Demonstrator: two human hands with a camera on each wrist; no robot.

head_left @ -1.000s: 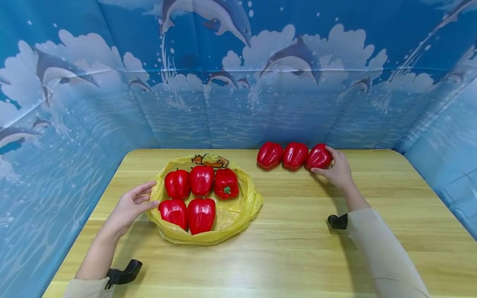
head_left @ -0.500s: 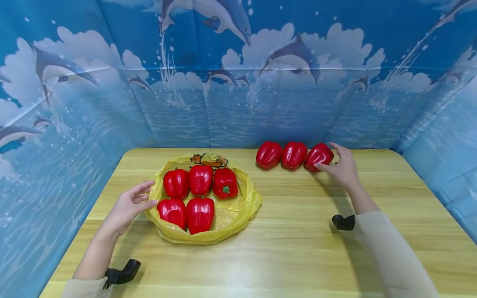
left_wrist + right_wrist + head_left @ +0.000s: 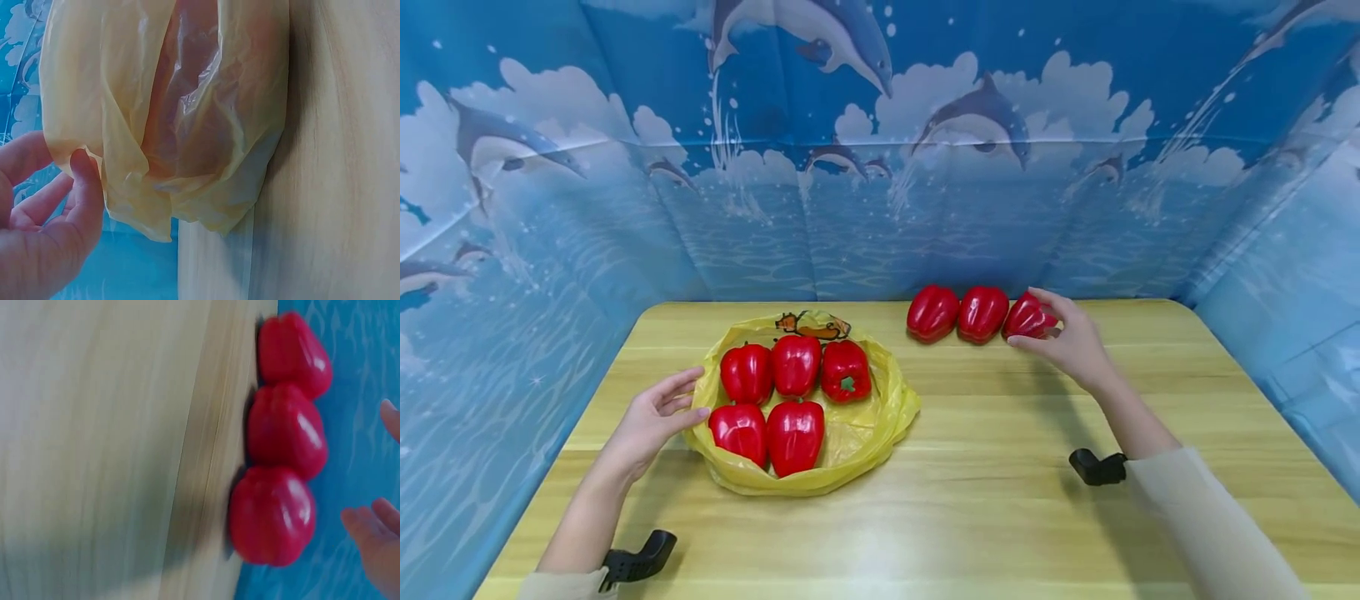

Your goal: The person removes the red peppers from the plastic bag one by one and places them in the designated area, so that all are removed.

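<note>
My left hand (image 3: 655, 421) holds the left rim of a yellow plastic bag (image 3: 876, 433), thumb and fingers at its edge. Several glossy red bell peppers (image 3: 796, 437) lie inside the bag, one with its green stem facing me. In the left wrist view the thumb lies against the thin, translucent bag (image 3: 206, 137). At the table's back edge sit three more red bell peppers (image 3: 982, 314) in a row. My right hand (image 3: 1075, 346) hovers by the rightmost one, partly covering it, with thumb and fingers spread. The right wrist view shows its fingers apart from the nearest bell pepper (image 3: 272, 515).
The wooden table (image 3: 955, 500) meets a blue curtain (image 3: 865, 233) printed with dolphins along the back and both sides. A black wrist mount (image 3: 640, 558) sits on the left forearm and another black mount (image 3: 1097, 467) on the right one.
My right hand has let go of the rightmost bell pepper and drawn back from it. The left hand stays at the bag's rim. The head view has shifted slightly.
</note>
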